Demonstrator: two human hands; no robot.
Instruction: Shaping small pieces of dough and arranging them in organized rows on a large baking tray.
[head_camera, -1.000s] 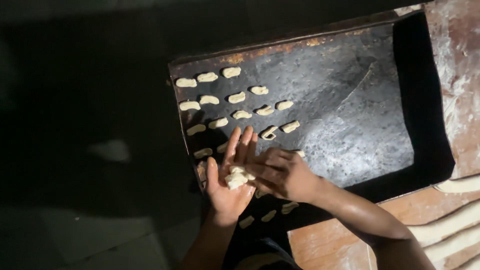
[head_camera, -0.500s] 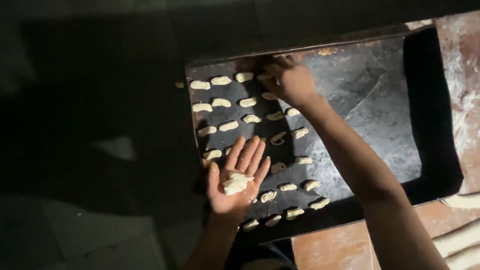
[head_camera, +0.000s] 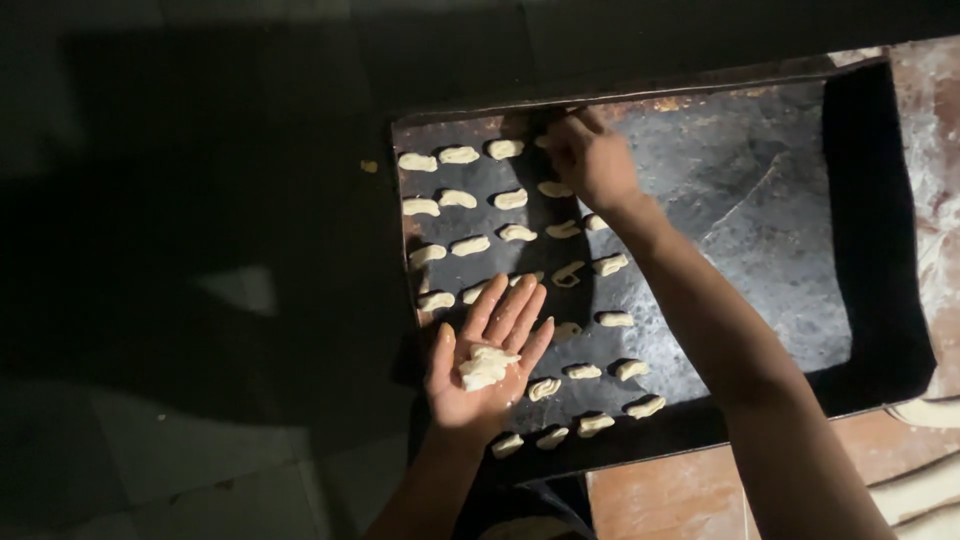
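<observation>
A dark, worn baking tray (head_camera: 760, 210) holds several small pale dough pieces (head_camera: 468, 245) laid in rows on its left part. My left hand (head_camera: 487, 360) lies palm up over the tray's near left corner, with a small heap of dough pieces (head_camera: 485, 367) resting in it. My right hand (head_camera: 590, 160) reaches to the tray's far edge, fingers curled down at the top of a row, touching the tray surface by a dough piece. Whether it pinches a piece is hidden.
The tray rests on a floured wooden board (head_camera: 930, 130) at the right. Long dough strips (head_camera: 925, 485) lie at the bottom right. A dark tiled floor (head_camera: 200, 300) fills the left side. The tray's right half carries no dough.
My right hand left the pile in my left palm and moved to the tray's far edge. My left hand opened flat and stayed near the front corner.
</observation>
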